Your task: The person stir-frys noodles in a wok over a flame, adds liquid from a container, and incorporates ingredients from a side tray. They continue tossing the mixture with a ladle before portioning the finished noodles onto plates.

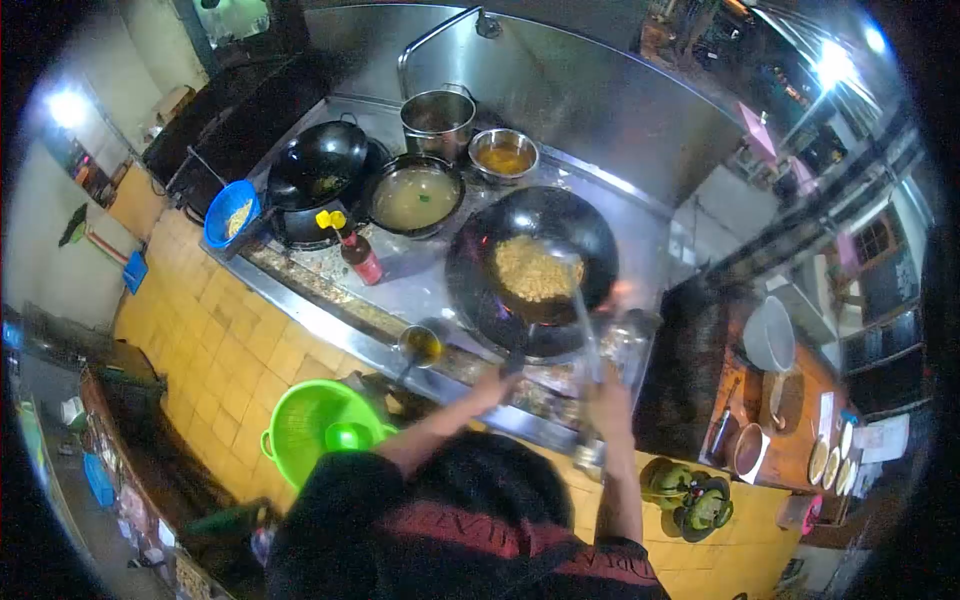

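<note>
A large black wok [585, 215] stands on the metal stove with a heap of light brown food [535, 268] in it. My left hand [493, 388] is closed on the wok's handle [517, 355], at the near side of the wok. Closed round the handle of a long metal utensil [585, 325] is my right hand [608, 400], somewhat blurred. The utensil's far end reaches into the wok at the right side of the food. An orange glow of flame shows beside the wok's right edge.
Left of the wok are a pan of cloudy liquid [415, 200], a red-labelled bottle [362, 262] and a second wok [318, 165]. Behind stand a pot [438, 112] and a metal bowl [503, 155]. A ladle [420, 345] lies at the front edge, near a green basket [325, 425].
</note>
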